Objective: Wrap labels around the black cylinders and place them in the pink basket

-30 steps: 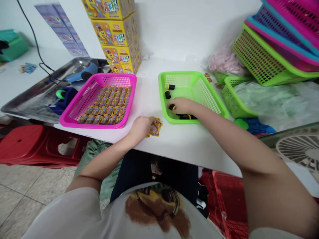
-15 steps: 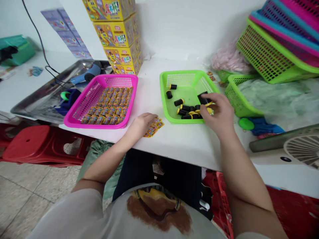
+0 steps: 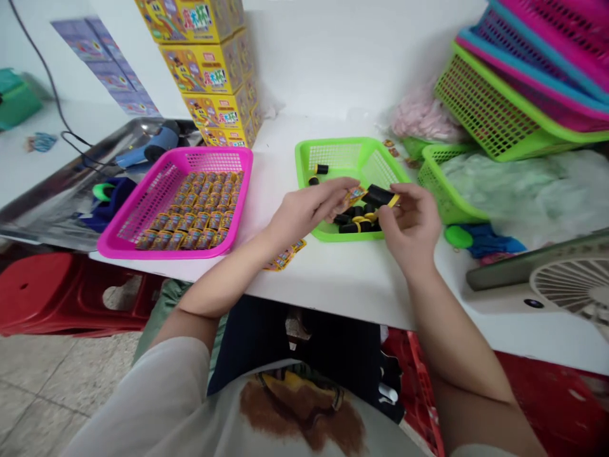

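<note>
Above the front of the green basket (image 3: 304,166), my right hand (image 3: 413,222) holds a small black cylinder with a yellow rim (image 3: 379,195), tilted on its side. My left hand (image 3: 311,206) pinches a small printed yellow sticker (image 3: 356,193), close to the cylinder's left end. Several more black-and-yellow cylinders (image 3: 358,226) lie loose in the green basket, partly hidden by my hands. On the table under my left forearm lies a small pile of yellow stickers (image 3: 285,255). The pink basket (image 3: 176,252) to the left holds rows of cylinders with printed wraps (image 3: 193,212).
Stacked yellow boxes (image 3: 209,70) stand behind the pink basket. A metal tray (image 3: 42,190) with a blue tool (image 3: 150,146) is at far left. On the right are stacked baskets (image 3: 504,108), a green basket of plastic bags (image 3: 514,184) and a fan (image 3: 571,279).
My left hand has moved from the sticker pile up and right, bringing a sticker to the cylinder. My right hand has lifted the cylinder slightly and turned it toward the left hand.
</note>
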`<state>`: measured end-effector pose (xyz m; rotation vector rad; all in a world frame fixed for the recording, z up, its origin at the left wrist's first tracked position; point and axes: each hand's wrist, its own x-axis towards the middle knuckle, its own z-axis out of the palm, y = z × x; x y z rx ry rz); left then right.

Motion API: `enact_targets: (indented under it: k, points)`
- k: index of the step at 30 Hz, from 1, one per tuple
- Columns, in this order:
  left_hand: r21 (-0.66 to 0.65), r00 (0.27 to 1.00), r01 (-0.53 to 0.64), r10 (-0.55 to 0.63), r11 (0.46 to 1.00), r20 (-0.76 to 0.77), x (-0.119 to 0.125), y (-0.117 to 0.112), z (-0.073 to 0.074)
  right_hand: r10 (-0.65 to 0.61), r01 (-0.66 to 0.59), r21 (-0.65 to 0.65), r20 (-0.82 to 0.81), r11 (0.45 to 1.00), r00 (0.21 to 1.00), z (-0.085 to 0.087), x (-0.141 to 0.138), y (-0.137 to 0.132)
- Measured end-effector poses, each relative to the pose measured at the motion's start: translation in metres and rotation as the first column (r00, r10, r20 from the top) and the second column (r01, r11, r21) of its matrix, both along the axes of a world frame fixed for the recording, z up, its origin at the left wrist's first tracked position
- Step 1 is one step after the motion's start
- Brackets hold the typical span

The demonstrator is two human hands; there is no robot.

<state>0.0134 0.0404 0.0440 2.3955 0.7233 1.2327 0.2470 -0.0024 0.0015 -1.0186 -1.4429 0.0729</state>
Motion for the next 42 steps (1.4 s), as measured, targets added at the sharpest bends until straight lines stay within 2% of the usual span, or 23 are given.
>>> enact_targets:
  k: [2,5,9,17,20,22,26,30,33,36,40,42]
  points:
    - [-0.020,0.999,0.032,-0.033,0.999,-0.043,0.000,0.000,-0.016,0.062,-0.063,-0.014,-0.069,0.998,0.996,-0.001,-0.001,-0.001]
    - [0.043,0.995,0.089,-0.088,0.995,-0.042,-0.007,0.001,-0.038,0.167,-0.180,-0.080,-0.150,0.980,0.975,0.000,-0.004,-0.007]
    - [0.099,0.992,0.126,-0.125,0.987,-0.014,-0.014,0.008,-0.051,0.227,-0.258,-0.192,-0.169,0.947,0.959,0.009,-0.008,-0.019]
    - [-0.015,0.998,0.061,-0.061,0.998,-0.008,-0.015,0.011,-0.049,0.254,-0.295,-0.295,-0.169,0.909,0.952,0.020,-0.009,-0.023]
    - [-0.045,0.994,0.101,-0.100,0.994,0.041,-0.015,0.006,-0.045,0.253,-0.279,-0.292,-0.124,0.915,0.959,0.022,-0.011,-0.023]
    - [-0.114,0.989,0.124,-0.114,0.986,0.093,-0.013,0.001,-0.042,0.262,-0.287,-0.280,-0.125,0.916,0.957,0.021,-0.014,-0.023]
    - [-0.292,0.968,0.193,-0.133,0.937,0.213,-0.007,-0.005,-0.036,0.306,-0.330,-0.207,-0.142,0.921,0.942,0.017,-0.017,-0.021]
    - [-0.335,0.948,0.288,-0.218,0.897,0.230,-0.006,-0.005,-0.030,0.375,-0.386,-0.168,-0.094,0.907,0.922,0.013,-0.017,-0.021]
    - [-0.313,0.949,0.294,-0.238,0.903,0.206,-0.009,-0.005,-0.029,0.411,-0.411,-0.190,-0.045,0.891,0.911,0.012,-0.017,-0.021]
    - [-0.241,0.959,0.264,-0.228,0.934,0.167,-0.009,-0.006,-0.032,0.381,-0.376,-0.195,-0.012,0.906,0.925,0.012,-0.018,-0.022]
    - [-0.054,0.979,0.166,-0.158,0.985,0.132,-0.008,-0.006,-0.038,0.260,-0.253,-0.234,0.001,0.939,0.966,0.010,-0.022,-0.024]
    - [0.037,0.984,0.127,-0.130,0.991,0.119,-0.007,-0.006,-0.040,0.248,-0.242,-0.241,-0.007,0.940,0.969,0.008,-0.024,-0.024]
